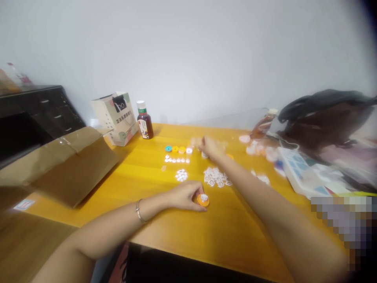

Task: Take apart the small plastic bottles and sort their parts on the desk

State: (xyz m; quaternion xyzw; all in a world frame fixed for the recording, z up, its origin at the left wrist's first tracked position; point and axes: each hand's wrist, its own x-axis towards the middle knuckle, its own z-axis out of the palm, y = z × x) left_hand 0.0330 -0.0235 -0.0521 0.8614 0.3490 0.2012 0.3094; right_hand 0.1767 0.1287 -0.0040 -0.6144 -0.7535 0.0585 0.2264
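Observation:
Near the front of the table, my left hand (188,195) curls its thumb and fingers around a small orange disc (201,203) with a white piece on top. My right hand (208,146) is stretched toward the back of the table, its fingers blurred, so whether it holds anything does not show. To its left lies a row of round pieces: a blue disc (168,149), two yellow discs (178,149) and a white disc (189,150). Small white caps (176,160) form a line below them. Between my arms are a pile of small white pieces (181,175) and a heap of white cut-out pieces (216,177).
A dark red bottle (145,125) stands beside a paper bag (122,120); a brown cardboard box (67,163) is at the left. On the right are a tilted bottle (263,124), a black bag (326,110), a white tray (290,173) and blurred loose pieces (260,149).

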